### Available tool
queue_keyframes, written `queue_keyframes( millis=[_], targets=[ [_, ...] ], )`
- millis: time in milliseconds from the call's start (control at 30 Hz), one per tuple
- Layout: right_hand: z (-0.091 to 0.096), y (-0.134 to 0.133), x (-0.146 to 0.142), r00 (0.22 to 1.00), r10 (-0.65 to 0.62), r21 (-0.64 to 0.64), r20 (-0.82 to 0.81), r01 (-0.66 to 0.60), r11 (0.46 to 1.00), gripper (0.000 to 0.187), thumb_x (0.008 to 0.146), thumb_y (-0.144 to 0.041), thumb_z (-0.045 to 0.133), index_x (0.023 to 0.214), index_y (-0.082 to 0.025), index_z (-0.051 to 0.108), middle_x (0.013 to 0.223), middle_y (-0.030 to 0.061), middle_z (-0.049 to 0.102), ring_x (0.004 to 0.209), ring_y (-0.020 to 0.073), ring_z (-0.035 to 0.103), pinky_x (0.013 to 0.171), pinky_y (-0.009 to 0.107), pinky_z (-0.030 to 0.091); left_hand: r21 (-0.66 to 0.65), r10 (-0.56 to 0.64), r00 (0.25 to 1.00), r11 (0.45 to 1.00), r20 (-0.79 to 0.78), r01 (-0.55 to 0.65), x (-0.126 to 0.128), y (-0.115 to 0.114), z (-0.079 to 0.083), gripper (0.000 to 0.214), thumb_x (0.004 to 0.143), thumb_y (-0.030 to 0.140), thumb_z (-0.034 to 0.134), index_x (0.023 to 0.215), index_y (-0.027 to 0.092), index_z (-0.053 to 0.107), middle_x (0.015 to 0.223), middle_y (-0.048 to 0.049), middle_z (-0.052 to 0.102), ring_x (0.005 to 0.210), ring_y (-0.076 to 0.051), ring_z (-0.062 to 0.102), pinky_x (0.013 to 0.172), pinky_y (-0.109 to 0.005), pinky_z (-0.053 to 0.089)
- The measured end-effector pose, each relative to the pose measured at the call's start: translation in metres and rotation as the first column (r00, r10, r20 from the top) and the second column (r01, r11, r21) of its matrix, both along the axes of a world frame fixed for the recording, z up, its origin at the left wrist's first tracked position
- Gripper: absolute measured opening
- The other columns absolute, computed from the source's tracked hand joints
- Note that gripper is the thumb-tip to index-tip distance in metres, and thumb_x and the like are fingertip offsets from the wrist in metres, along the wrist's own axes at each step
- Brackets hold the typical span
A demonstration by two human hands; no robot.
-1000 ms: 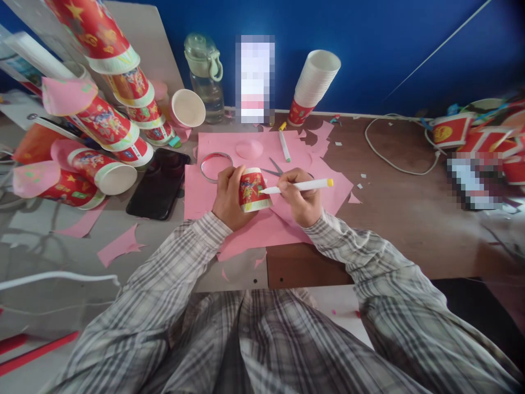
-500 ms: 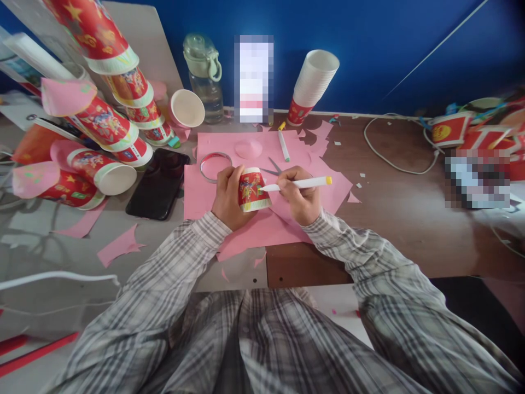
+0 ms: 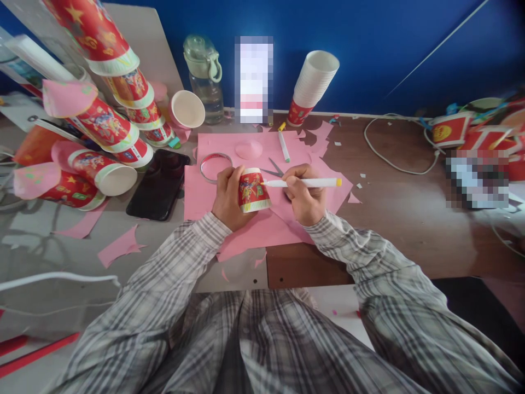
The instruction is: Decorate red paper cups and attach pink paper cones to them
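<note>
A red printed paper cup (image 3: 253,191) is gripped upside down in my left hand (image 3: 230,198), its rim toward me with green-yellow marks on the white band. Between the fingers of my right hand (image 3: 305,198) is a white marker with a yellow end (image 3: 314,183); its tip is at the cup's right side. Pink paper (image 3: 241,236) lies beneath both hands. Just beyond the cup are partly covered scissors (image 3: 275,167), a roll of tape (image 3: 216,167), a pink paper cone (image 3: 249,149) and a second marker with a green end (image 3: 284,145).
Decorated cups (image 3: 102,123) stand stacked and lie at the left, beside a black phone (image 3: 158,183). At the back are a water bottle (image 3: 203,82), a blurred bright screen (image 3: 251,82) and a stack of cups (image 3: 314,82). A white cable (image 3: 400,171) curls at the right.
My right hand has shifted slightly right with the marker, which now lies more level with its tip higher on the cup. My left hand and the cup stay almost still.
</note>
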State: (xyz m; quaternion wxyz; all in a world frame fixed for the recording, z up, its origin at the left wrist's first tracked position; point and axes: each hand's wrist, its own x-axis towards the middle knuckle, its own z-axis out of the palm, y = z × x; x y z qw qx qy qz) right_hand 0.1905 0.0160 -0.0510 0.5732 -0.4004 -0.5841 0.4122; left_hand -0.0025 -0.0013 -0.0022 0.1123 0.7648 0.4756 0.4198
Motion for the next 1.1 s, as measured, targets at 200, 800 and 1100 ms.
queue_keyframes(
  millis=[200,800,1100],
  targets=[
    [0.001,-0.005,0.000,1.000,0.009,-0.042,0.013,-0.009,0.999,0.076,0.111,-0.099,0.071,0.143,-0.031,0.079,0.080,-0.0042,0.070,0.063,0.0172,0.057,0.062,0.036,0.058,0.025,0.002,1.000,1.000,0.018,-0.002,-0.001,0.001,0.002,0.075,0.064,0.037,0.064,0.123,0.013,0.025,0.112,-0.0147,0.035,0.110,-0.028,0.038,0.093,-0.050,0.037],
    [-0.025,0.002,-0.006,0.992,0.125,-0.090,0.030,-0.122,0.988,0.078,0.091,-0.062,0.099,0.153,-0.032,0.063,0.120,0.0059,0.084,0.102,0.0270,0.081,0.096,0.052,0.075,0.030,0.026,0.995,0.999,0.099,-0.029,-0.005,-0.001,0.005,0.084,0.059,0.037,0.067,0.126,0.014,0.023,0.117,-0.0163,0.035,0.114,-0.030,0.036,0.095,-0.051,0.037],
    [-0.030,0.004,0.002,0.958,0.285,-0.137,0.033,-0.278,0.951,0.100,0.090,-0.079,0.106,0.167,-0.032,0.063,0.142,0.0135,0.082,0.112,0.0286,0.085,0.093,0.049,0.078,0.076,0.070,0.987,0.994,0.146,-0.081,-0.007,0.000,0.005,0.093,0.056,0.053,0.066,0.127,0.012,0.021,0.120,-0.0182,0.032,0.118,-0.031,0.033,0.097,-0.051,0.036]
  ],
)
